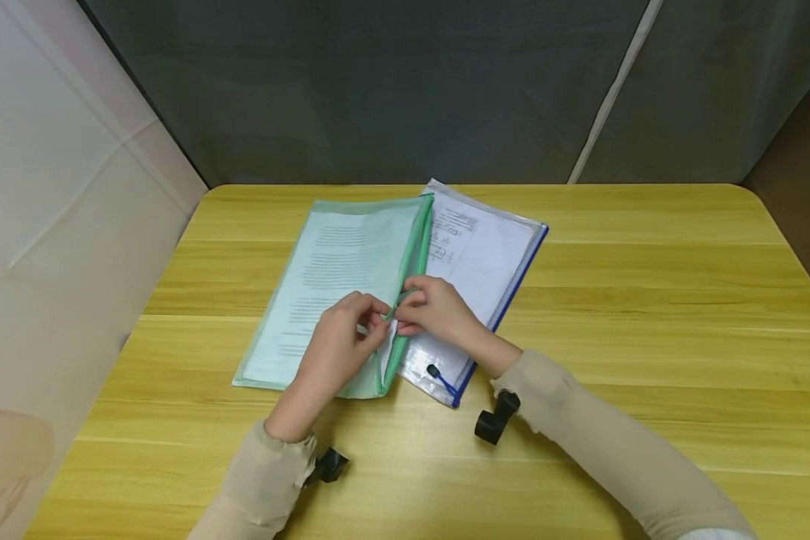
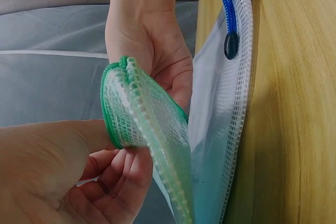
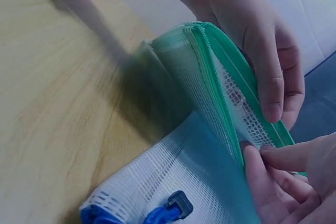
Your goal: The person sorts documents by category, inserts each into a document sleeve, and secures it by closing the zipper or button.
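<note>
A green zip document pouch (image 1: 351, 255) with printed sheets inside lies on the table, its zipped long side lifted and parted. My left hand (image 1: 344, 334) pinches one green zip edge between thumb and fingers; in the left wrist view that edge (image 2: 109, 108) curves up from the thumb. Facing it, my right hand (image 1: 439, 311) pinches the opposite zip edge with thumb and index finger, as the right wrist view shows at the fingertips (image 3: 254, 156). White mesh shows inside the gap. Under the green pouch lies a clear pouch (image 1: 489, 255) with a blue edge, holding papers.
The blue zip cord with a black pull (image 1: 434, 371) lies at the clear pouch's near corner. Wood-grain table (image 1: 648, 315) surrounds both pouches. A dark grey curtain (image 1: 378, 90) hangs behind, and a white cloth (image 1: 61, 187) slopes along the left.
</note>
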Action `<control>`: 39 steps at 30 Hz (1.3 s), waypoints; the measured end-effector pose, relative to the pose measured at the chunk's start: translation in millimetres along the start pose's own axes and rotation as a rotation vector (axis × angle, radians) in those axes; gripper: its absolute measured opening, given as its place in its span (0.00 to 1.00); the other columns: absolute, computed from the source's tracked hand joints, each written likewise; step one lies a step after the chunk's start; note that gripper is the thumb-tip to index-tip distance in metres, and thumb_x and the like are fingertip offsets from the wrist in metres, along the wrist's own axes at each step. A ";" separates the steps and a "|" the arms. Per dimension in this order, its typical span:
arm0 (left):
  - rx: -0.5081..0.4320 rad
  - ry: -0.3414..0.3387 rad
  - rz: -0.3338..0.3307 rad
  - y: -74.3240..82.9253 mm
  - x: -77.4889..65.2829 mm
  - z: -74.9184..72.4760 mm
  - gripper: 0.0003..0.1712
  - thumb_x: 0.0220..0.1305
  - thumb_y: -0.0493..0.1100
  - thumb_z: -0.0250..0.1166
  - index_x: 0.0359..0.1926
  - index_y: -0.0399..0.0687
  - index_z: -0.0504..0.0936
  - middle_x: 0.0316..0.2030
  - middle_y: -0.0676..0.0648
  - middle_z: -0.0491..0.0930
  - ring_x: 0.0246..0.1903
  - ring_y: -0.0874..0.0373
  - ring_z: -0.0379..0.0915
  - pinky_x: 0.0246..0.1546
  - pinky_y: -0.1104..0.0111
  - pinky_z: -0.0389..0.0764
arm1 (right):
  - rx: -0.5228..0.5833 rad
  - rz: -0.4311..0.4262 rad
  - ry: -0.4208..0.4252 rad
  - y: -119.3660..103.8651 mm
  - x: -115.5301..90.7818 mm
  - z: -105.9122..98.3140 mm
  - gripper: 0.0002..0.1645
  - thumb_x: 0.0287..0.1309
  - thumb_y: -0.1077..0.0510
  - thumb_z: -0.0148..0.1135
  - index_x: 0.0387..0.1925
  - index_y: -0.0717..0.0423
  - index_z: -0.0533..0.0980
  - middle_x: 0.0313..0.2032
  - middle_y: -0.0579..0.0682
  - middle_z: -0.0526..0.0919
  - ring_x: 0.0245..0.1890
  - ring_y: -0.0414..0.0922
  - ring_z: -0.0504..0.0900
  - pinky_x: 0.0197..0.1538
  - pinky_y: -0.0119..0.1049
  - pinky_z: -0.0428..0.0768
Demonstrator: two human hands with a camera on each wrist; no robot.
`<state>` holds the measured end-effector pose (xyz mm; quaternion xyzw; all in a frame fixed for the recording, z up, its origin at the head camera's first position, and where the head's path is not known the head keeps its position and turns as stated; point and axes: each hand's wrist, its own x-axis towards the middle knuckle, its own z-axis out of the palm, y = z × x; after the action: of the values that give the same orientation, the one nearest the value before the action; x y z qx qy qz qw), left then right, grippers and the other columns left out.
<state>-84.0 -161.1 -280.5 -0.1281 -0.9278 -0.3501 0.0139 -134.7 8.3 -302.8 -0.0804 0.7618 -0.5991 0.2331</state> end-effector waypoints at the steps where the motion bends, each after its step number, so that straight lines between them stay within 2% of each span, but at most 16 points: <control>1: -0.001 0.001 0.001 -0.1 0.0 -0.1 0.05 0.61 0.31 0.63 0.38 0.39 0.83 0.31 0.46 0.79 0.32 0.58 0.78 0.32 0.70 0.84 | -0.007 -0.005 -0.004 0.3 0.9 0.5 0.14 0.62 0.69 0.60 0.49 0.69 0.73 0.40 0.63 0.88 0.25 0.37 0.86 0.38 0.33 0.87; 4: -0.005 0.005 0.004 -0.7 -0.4 -0.6 0.05 0.61 0.31 0.64 0.38 0.39 0.83 0.31 0.46 0.79 0.32 0.57 0.78 0.32 0.69 0.84 | -0.034 -0.019 -0.010 1.0 3.3 2.6 0.05 0.61 0.69 0.60 0.39 0.67 0.74 0.37 0.63 0.88 0.24 0.37 0.85 0.36 0.33 0.87; 7: -0.007 0.008 0.006 -1.7 -0.6 -0.7 0.05 0.61 0.31 0.63 0.38 0.39 0.83 0.32 0.46 0.79 0.33 0.57 0.79 0.32 0.69 0.84 | -0.056 -0.023 -0.016 1.3 5.3 4.9 0.03 0.61 0.70 0.59 0.34 0.66 0.72 0.34 0.63 0.88 0.24 0.38 0.85 0.35 0.33 0.87; 17: 0.001 0.011 0.002 -4.1 -1.0 -1.7 0.05 0.62 0.31 0.63 0.38 0.39 0.83 0.32 0.46 0.80 0.33 0.56 0.79 0.31 0.69 0.84 | -0.076 -0.010 -0.052 0.7 9.0 6.9 0.04 0.62 0.68 0.59 0.32 0.65 0.72 0.33 0.63 0.88 0.24 0.39 0.86 0.34 0.33 0.87; 24: -0.002 0.012 -0.007 -7.1 -1.0 -1.8 0.05 0.62 0.32 0.63 0.39 0.39 0.83 0.32 0.45 0.80 0.33 0.56 0.79 0.32 0.69 0.85 | -0.042 -0.017 -0.081 2.3 8.3 2.7 0.04 0.63 0.66 0.59 0.36 0.66 0.75 0.33 0.63 0.88 0.27 0.39 0.87 0.37 0.34 0.87; 29: -0.003 0.010 -0.011 -8.1 -0.9 -2.0 0.06 0.61 0.31 0.63 0.39 0.39 0.83 0.32 0.45 0.80 0.33 0.56 0.79 0.32 0.69 0.84 | -0.013 -0.005 -0.088 1.3 6.5 -0.5 0.08 0.64 0.66 0.60 0.42 0.68 0.76 0.34 0.63 0.88 0.29 0.40 0.87 0.39 0.35 0.87; 39: -0.001 0.006 -0.022 -10.0 -2.2 -4.5 0.05 0.62 0.31 0.63 0.39 0.39 0.83 0.32 0.45 0.80 0.33 0.56 0.79 0.32 0.69 0.85 | 0.070 0.020 -0.104 1.9 5.1 -8.9 0.17 0.66 0.67 0.58 0.54 0.70 0.74 0.43 0.67 0.86 0.29 0.39 0.87 0.41 0.36 0.87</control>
<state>-84.7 -171.8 -283.8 -0.1171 -0.9289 -0.3512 0.0127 -142.9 14.5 -304.4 -0.0956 0.7280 -0.6179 0.2812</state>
